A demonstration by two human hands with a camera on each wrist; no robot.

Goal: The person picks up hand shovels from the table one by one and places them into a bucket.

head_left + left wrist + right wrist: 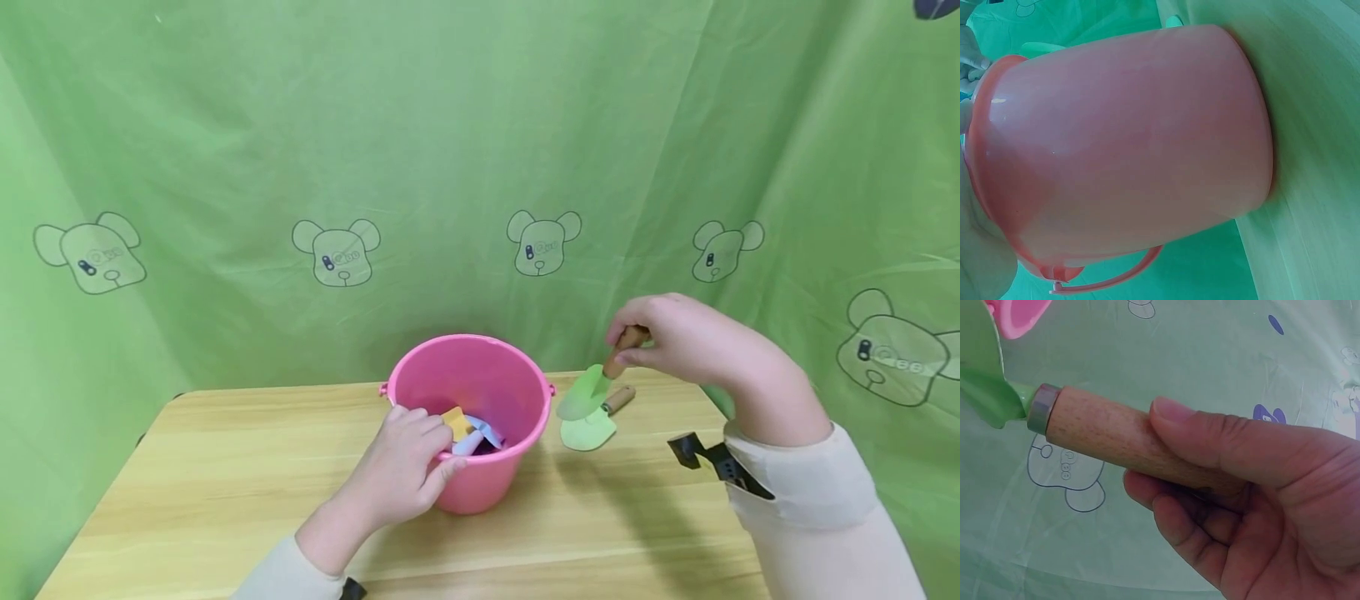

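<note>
A pink bucket [469,487] stands on the table, filling most of the left wrist view. My left hand [401,468] grips its near-left rim, fingers over the edge and thumb outside. Orange [456,423] and pale blue pieces [470,442] lie inside the bucket. Right of it, my right hand [678,342] holds a green trowel [585,396] by its wooden handle [1107,428], the blade pointing down and left. Beneath that blade, a second, lighter green trowel [587,432] with a wooden handle lies on the table.
The wooden table [247,492] reaches back to a green curtain [435,167] printed with bear heads. More curtain hangs at both sides. The bucket's pink handle [1113,283] hangs at its side in the left wrist view.
</note>
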